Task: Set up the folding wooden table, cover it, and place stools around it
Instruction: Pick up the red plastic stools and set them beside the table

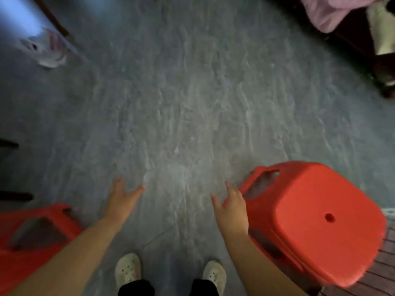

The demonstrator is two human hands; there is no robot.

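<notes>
Two red moulded-plastic stools stand on the grey, streaked concrete floor (181, 103), one at each side of the person: the red plastic stool with a square seat and a small centre hole (316, 223) lies to the right, tilted toward the camera, and a second red plastic stool (36, 238), seen only in part, sits at the lower left edge. Set apart like this, they look ready to be carried one per hand to the table, which is not clearly in view; a dark wooden strip and blurred pale cloth at the upper left may belong to it, though I cannot tell. Both bare arms reach forward and down over a pair of white perforated clogs (128, 272). The left hand (123, 199) is open with fingers spread and holds nothing. The right hand (232, 207) is likewise open and empty, fingers splayed, just beside the right stool's leg frame and perhaps brushing it.
</notes>
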